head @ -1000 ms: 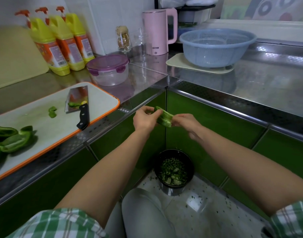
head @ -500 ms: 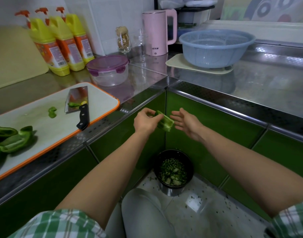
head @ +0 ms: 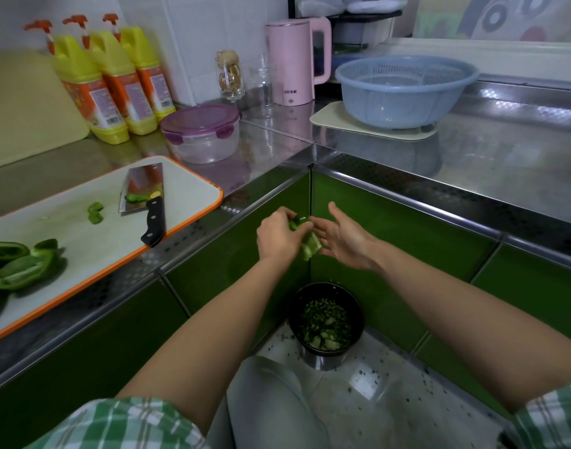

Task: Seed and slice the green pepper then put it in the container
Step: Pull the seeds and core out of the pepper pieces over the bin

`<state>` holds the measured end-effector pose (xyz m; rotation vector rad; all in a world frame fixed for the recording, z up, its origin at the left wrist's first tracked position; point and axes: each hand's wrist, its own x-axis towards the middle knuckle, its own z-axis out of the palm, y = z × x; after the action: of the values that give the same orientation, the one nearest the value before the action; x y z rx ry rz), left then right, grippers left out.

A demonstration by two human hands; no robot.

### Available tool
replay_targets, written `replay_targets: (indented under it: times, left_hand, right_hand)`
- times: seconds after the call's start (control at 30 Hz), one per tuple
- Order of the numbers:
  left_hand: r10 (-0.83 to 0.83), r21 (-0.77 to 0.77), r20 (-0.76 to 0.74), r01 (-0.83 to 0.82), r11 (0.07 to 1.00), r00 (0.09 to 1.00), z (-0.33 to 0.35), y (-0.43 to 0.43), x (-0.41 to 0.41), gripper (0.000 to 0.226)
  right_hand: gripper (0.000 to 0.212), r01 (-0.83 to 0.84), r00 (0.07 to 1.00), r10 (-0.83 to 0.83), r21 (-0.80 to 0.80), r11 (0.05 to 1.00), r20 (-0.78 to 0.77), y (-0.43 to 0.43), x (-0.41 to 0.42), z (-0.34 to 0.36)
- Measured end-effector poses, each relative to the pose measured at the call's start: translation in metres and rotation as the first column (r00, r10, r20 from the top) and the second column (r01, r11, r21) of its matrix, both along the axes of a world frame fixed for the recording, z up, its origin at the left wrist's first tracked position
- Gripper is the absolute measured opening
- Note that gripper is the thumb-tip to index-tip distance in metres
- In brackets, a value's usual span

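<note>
Steel corner counter (head: 472, 163), green cabinets (head: 407, 228), pepper piece (head: 310, 245) seemingly above bin (head: 321, 360)

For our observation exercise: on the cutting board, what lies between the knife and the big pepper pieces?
One small pepper scrap lies on the board between the knife and the big pepper pieces, seen in the head view.

The person wears short green-and-white checked sleeves (head: 125, 422) and what look like pale grey trousers (head: 271, 403).
</note>
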<state>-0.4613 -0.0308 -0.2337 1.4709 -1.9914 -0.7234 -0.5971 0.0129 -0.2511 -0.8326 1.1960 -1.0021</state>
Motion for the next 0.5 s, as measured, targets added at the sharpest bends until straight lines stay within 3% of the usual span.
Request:
replay_targets:
  times: [0.13,0.3,0.4,0.5]
  left_hand:
    - [0.015,0.072,-0.068,-0.01,0.997,0.998,-0.001,0.0,-0.007,0.029]
    - [0.019,0.253,-0.178,0.027,0.967,0.984,-0.012,-0.002,-0.008,0.04]
    - [-0.015,0.121,-0.11,0.029,0.992,0.994,-0.01,0.003,-0.009,0.035]
    - [0.077,-0.025,0.009,-0.077,0.997,0.997,-0.006,0.003,-0.004,0.028]
  right_hand:
    - [0.074,-0.014,0.998,0.014,-0.006,1.0,0.065,0.0,0.005,0.0]
    - [0.076,0.01,0.993,-0.01,-0.002,1.0,0.118,-0.001,0.003,-0.002]
    - [0.084,0.004,0.99,-0.006,0.015,1.0,0.14,-0.003,0.003,-0.002]
    - [0.091,-0.033,0.977,0.024,0.039,0.999,0.212,-0.001,-0.001,0.0]
